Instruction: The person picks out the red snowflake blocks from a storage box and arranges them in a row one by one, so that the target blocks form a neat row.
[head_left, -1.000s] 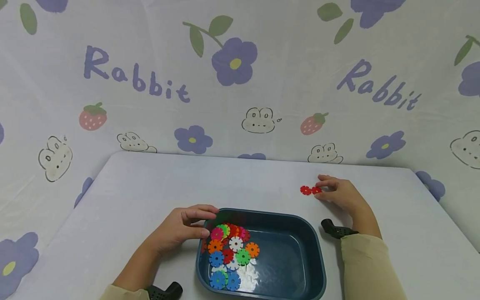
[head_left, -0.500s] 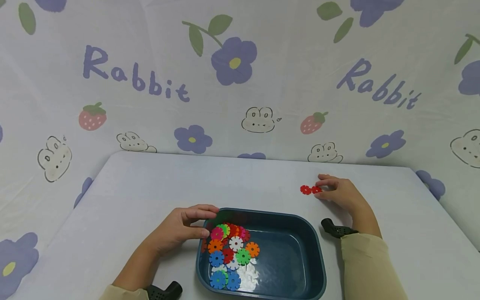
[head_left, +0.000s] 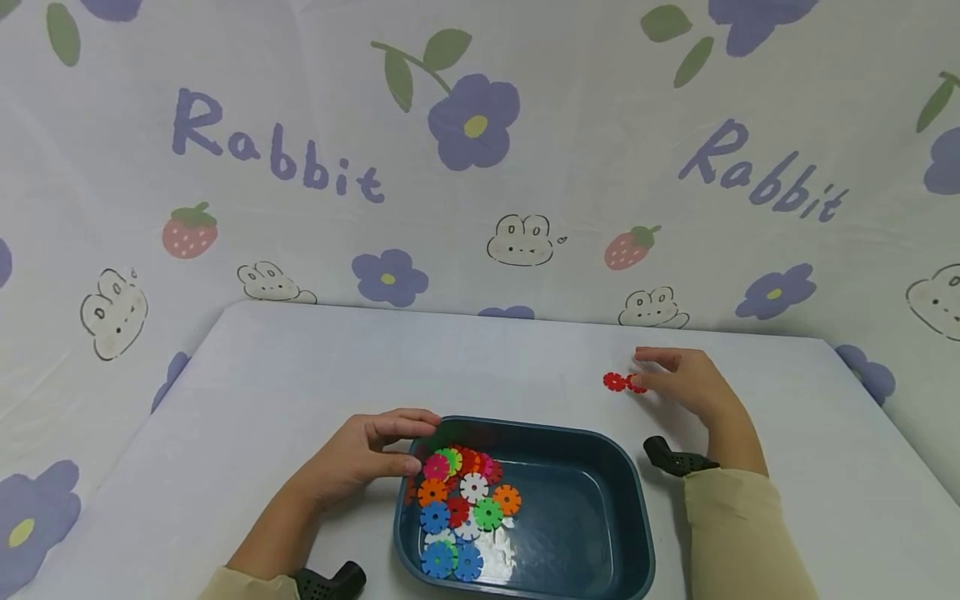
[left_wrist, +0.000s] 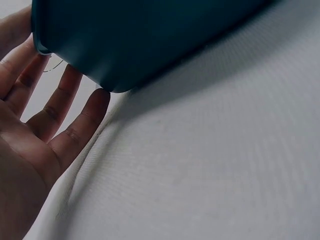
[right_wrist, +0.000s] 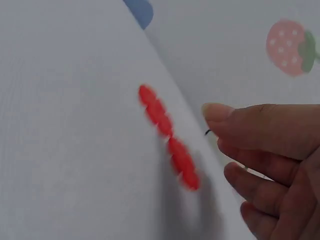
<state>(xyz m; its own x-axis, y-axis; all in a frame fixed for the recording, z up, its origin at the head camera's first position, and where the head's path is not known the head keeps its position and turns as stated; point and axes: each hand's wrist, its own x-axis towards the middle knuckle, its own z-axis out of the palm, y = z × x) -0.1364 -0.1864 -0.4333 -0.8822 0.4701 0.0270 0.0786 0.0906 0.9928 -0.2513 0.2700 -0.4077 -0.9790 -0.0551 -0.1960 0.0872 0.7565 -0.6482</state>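
Two red snowflake discs [head_left: 614,382] sit side by side on the white table, edges meeting, and the right wrist view shows the same red discs [right_wrist: 159,117] blurred. Beside them is my right hand [head_left: 686,383], thumb and fingers apart with nothing between them. Its thumb hides part of the right disc in the head view, while the right wrist view shows a gap between hand and discs. My left hand [head_left: 367,454] rests at the far left corner of a dark blue tray [head_left: 633,508]; in the left wrist view, extended fingers [left_wrist: 80,132] touch the tray's outer wall.
Several coloured snowflake discs [head_left: 468,512] lie heaped in the tray's left half. The white table [head_left: 360,358] runs back to a printed fabric backdrop [head_left: 442,208]. Each wrist bears a black camera mount [head_left: 675,458].
My right hand has turned slightly and eased off the discs, its thumb now overlapping the right one in view. The left hand and tray stay put; the head view shifts a little.
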